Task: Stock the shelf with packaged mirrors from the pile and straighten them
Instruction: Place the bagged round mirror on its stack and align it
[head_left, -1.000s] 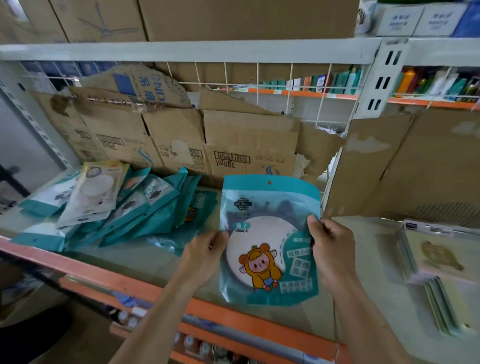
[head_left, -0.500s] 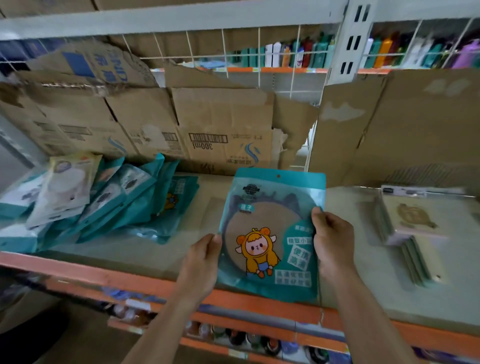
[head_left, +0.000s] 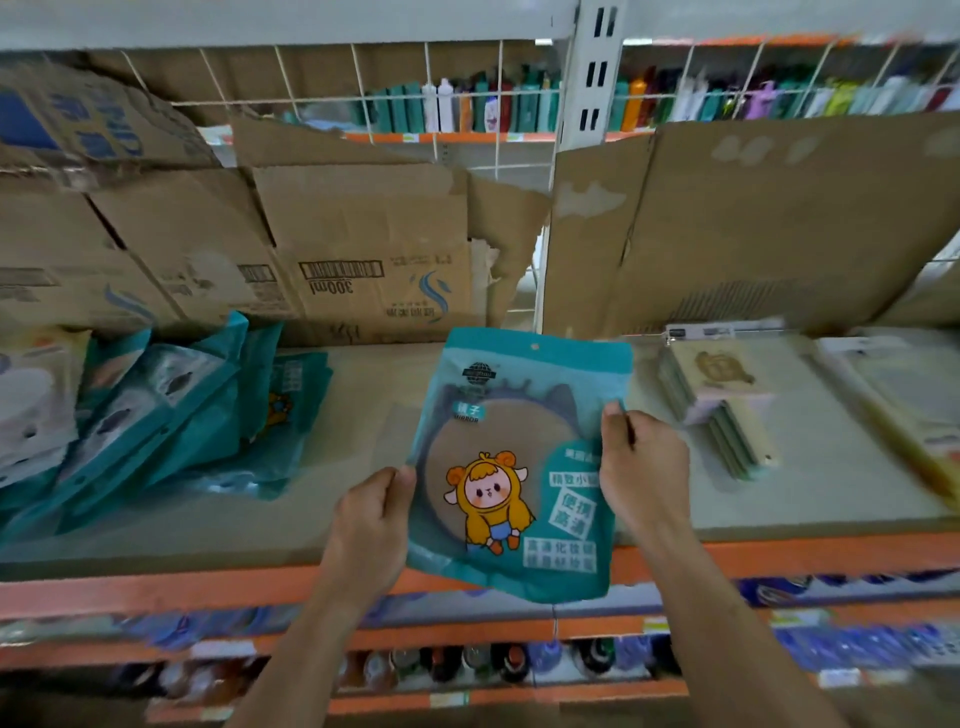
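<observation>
I hold a teal packaged mirror (head_left: 511, 457) with a cartoon girl in a yellow hood upright in front of the shelf edge. My left hand (head_left: 371, 525) pinches its left edge low down. My right hand (head_left: 641, 462) grips its right edge, thumb on the front. A loose pile of teal mirror packages (head_left: 171, 410) lies on the shelf board (head_left: 374, 452) to the left, some leaning on each other. The package's lower part hangs over the orange shelf rail (head_left: 779, 556).
Flattened cardboard boxes (head_left: 358, 249) line the shelf's back. A white upright post (head_left: 592, 73) and wire grid stand behind. A stack of flat beige packages (head_left: 722, 395) lies right of my hands, more at far right (head_left: 904, 400). Bottles fill the lower shelf (head_left: 467, 665).
The view has swung right and down, so the pile sits further left. The package has stayed in both hands and now hangs lower over the orange rail.
</observation>
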